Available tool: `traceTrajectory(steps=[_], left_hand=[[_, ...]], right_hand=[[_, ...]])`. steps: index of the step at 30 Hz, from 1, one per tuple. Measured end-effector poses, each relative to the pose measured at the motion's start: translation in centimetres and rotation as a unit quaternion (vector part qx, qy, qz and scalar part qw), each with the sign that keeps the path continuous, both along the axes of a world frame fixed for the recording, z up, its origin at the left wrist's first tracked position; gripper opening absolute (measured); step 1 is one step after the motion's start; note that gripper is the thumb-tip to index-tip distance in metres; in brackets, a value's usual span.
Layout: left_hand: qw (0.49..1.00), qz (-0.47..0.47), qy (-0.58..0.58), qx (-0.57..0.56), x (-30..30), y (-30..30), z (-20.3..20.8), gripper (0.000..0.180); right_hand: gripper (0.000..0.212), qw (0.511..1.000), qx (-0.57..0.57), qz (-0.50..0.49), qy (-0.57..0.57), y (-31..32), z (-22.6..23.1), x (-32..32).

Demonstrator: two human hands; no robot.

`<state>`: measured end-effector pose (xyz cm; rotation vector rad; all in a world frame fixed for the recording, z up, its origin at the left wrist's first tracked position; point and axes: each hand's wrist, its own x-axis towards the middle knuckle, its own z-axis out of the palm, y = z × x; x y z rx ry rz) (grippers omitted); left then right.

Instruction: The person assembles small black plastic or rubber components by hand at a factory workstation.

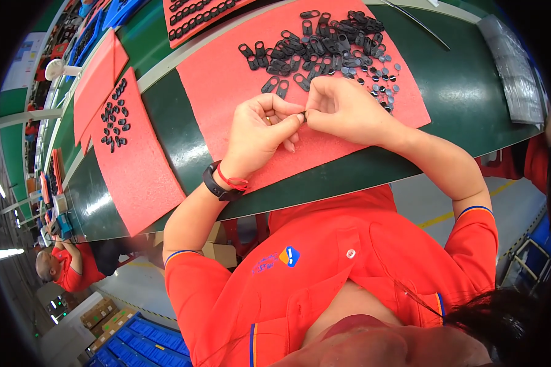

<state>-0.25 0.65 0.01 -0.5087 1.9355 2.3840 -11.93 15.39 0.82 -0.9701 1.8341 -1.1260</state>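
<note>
Both hands meet over a pink foam mat (pixel 208 85) on the green table. The thumb and fingers of my left hand (pixel 260 125) are pinched together, holding a small dark part (pixel 304 115). My right hand (pixel 349 111) pinches the same part from the other side. Fingertips cover most of it, so its exact kind cannot be made out. Just beyond the hands lies a heap of black oval plastic pieces (pixel 315 46) with holes in them. Several small round grey-and-black discs (pixel 386 90) are scattered close to my right hand.
On the left, a second pink foam sheet (pixel 138 177) carries several small black parts (pixel 115 119). Rows of black pieces fill a red tray (pixel 202 18) at the back. A metal rod (pixel 419 25) and clear plastic packs (pixel 513 70) lie at right. Another person (pixel 67 266) sits far left.
</note>
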Motion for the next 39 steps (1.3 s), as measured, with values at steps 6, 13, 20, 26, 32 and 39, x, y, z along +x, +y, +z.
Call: traceTrajectory(steps=[6,13,20,26,32,39], left_hand=[[0.999,0.015,0.006,0.048,-0.2,-0.2,0.1,0.013],[0.998,0.005,0.015,0.062,-0.3,-0.8,-0.1,0.012],[1.000,0.016,-0.003,0.015,0.2,0.1,0.3,0.010],[0.997,0.015,0.037,0.072,0.0,0.0,-0.7,0.011],[0.997,0.017,0.042,0.067,0.1,-0.1,-0.4,0.008],[0.999,0.002,0.026,0.019,-0.3,-0.1,-0.5,0.006]], right_hand=[[0.015,0.996,-0.052,-0.017,-0.071,0.0,-1.2,-0.8],[0.011,0.998,-0.025,0.002,-0.059,-0.3,-0.4,-1.0],[0.010,0.999,-0.050,-0.002,-0.013,0.3,-1.4,-0.4],[0.008,0.997,-0.043,-0.018,-0.064,0.2,-1.1,-0.2],[0.010,0.993,-0.075,-0.042,-0.086,-0.2,-1.3,0.1],[0.010,0.999,-0.022,-0.016,-0.033,-0.1,-0.9,0.0]])
